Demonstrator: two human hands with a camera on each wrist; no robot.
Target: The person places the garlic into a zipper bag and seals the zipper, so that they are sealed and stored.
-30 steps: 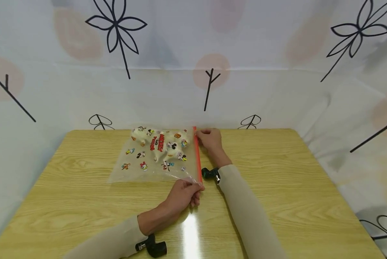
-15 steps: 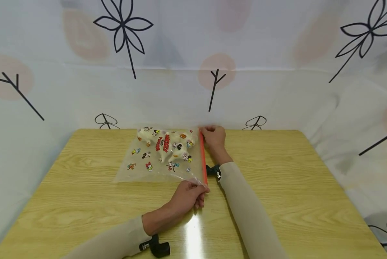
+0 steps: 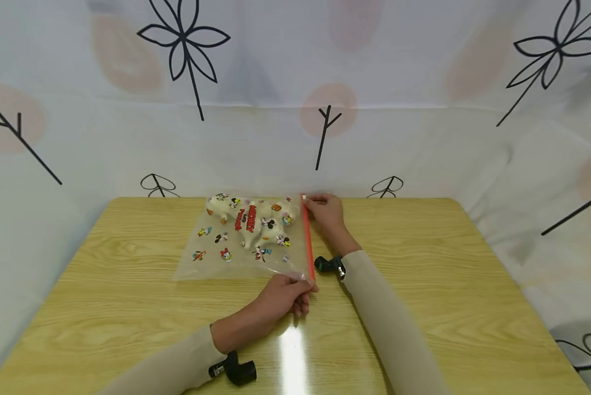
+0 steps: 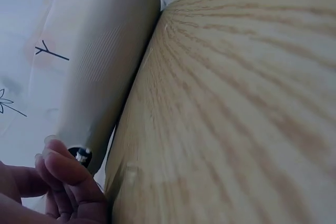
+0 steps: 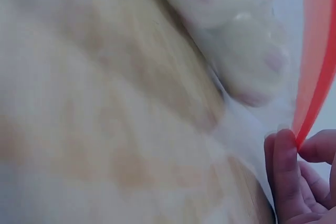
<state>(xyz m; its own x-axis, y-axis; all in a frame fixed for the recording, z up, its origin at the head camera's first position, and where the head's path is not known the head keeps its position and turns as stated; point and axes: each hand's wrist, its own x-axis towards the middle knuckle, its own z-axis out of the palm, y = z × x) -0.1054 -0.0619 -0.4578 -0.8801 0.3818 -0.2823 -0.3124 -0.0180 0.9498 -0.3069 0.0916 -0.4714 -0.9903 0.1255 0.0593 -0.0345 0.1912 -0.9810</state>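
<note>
A clear zip bag (image 3: pixel 236 258) with cartoon prints lies on the table, its red zip strip (image 3: pixel 307 241) along the right side. Through the plastic shows a lumpy whitish thing (image 3: pixel 255 237), which the right wrist view shows close by with pinkish patches. My left hand (image 3: pixel 282 302) pinches the near end of the strip between thumb and fingers. At the far end my right hand (image 3: pixel 327 214) pinches the strip just below a small white piece (image 3: pixel 303 197). In the right wrist view, thumb and fingertips (image 5: pixel 286 145) meet on the red strip (image 5: pixel 317 61).
The wood-grain table (image 3: pixel 423 307) reaches back to a white cloth (image 3: pixel 255 148) with flower and twig drawings. Black wrist cameras are strapped on both sleeves, the left one (image 3: pixel 238 370) low in view and the right one (image 3: pixel 328 265) close beside the strip.
My right hand went up to the strip's far tip, then slid slightly back, and a small white piece now shows there. My left hand keeps its hold on the near end.
</note>
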